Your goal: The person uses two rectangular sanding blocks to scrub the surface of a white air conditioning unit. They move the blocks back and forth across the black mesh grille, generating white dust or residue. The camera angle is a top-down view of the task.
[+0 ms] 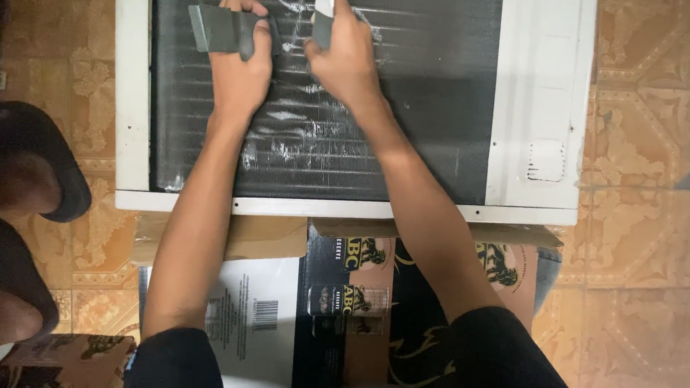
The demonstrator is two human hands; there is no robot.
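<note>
A white air-conditioner unit (538, 92) lies flat, its dark finned coil (425, 82) facing up, with bent, shiny patches near the middle. My left hand (239, 70) rests on the coil's upper part and grips a flat grey tool (217, 29) that sticks out to the left. My right hand (343, 54) is beside it, closed around a second grey tool with a white tip (323, 12), pressed against the fins. The two hands are a few centimetres apart.
The unit sits on flattened cardboard boxes (342, 295), black and brown with printing. Patterned tan floor tiles (649, 227) lie all around. At the left, another person's foot in a black sandal (25, 161) is close to the unit's edge.
</note>
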